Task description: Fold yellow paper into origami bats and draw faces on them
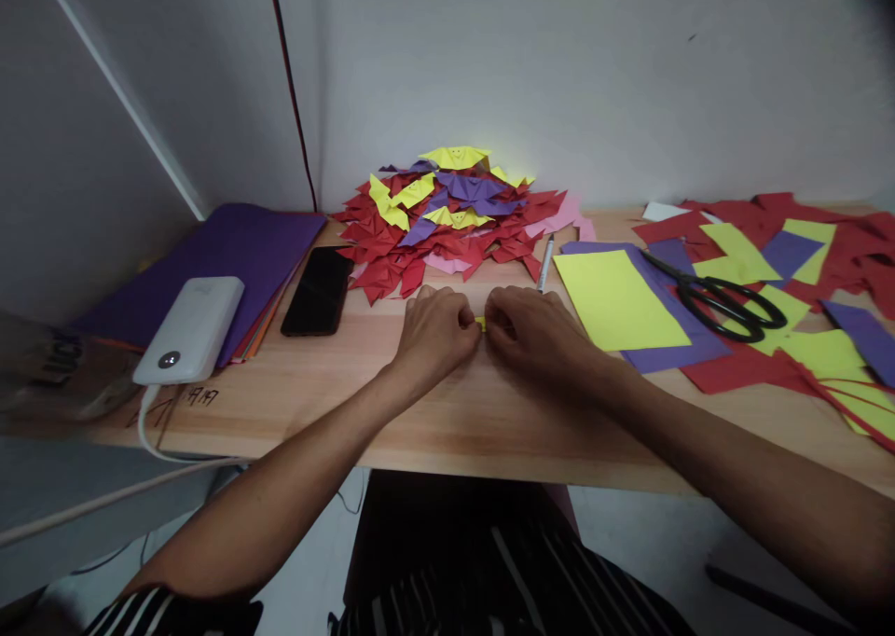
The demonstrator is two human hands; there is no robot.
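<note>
Both my hands meet over the wooden table. My left hand [437, 331] is closed, its fingers curled on a small piece of yellow paper [481, 324]. Close beside it on the right, my right hand [530, 331] is also closed on the same piece. Only a sliver of that paper shows between the hands; the rest is hidden by the fingers. Behind them rises a pile of folded paper shapes [458, 188] in red, yellow, purple and pink, some with small drawn faces. A marker pen [545, 265] lies just beyond my right hand.
Yellow sheets [619, 300] lie right of my hands, then black scissors [723, 305] among paper scraps [825, 347]. On the left are a black phone [317, 291], a white power bank [190, 330] with a cable, and purple sheets [230, 235]. The table's front edge [475, 473] is nearest me.
</note>
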